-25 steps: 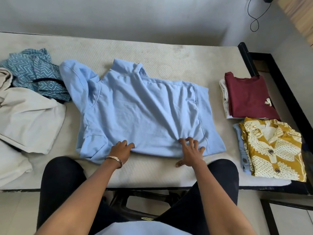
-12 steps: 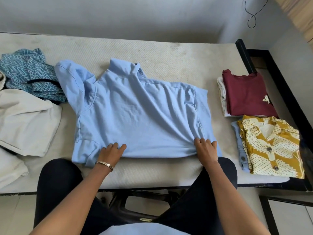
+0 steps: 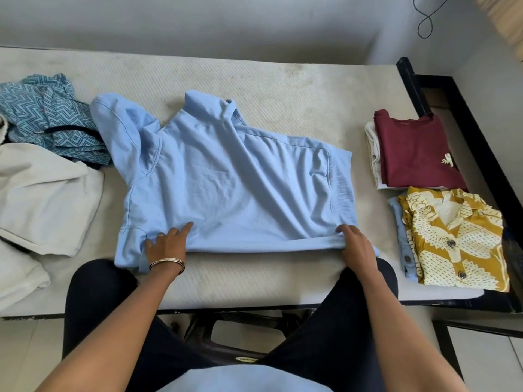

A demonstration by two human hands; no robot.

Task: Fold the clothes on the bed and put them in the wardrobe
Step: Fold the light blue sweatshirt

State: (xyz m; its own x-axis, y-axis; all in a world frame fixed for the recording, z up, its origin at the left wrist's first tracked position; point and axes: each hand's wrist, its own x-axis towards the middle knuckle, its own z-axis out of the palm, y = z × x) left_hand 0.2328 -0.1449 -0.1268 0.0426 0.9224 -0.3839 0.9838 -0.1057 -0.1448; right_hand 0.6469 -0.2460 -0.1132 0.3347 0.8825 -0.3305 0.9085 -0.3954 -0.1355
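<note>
The light blue shirt (image 3: 226, 188) lay at the frame's centre on the mattress (image 3: 283, 91). Since half a second earlier, the right hand (image 3: 357, 244) had slid further right and now clenched the shirt's lower right corner; the left hand (image 3: 167, 244) pressed the lower left hem, fingers extended, grasping nothing.

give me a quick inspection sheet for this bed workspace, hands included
surface: white mattress, faint stains near the far edge
job's things: light blue shirt spread out, partly folded; unfolded white garment and blue patterned garment at left; folded maroon shirt and yellow patterned shirt stacked at right
clutter: nothing seen
grippers: left hand rests on the hem, index finger extended; right hand grips the hem's right corner
cables: black cable hanging on the wall
surroundings: black bed frame, grey wall
</note>
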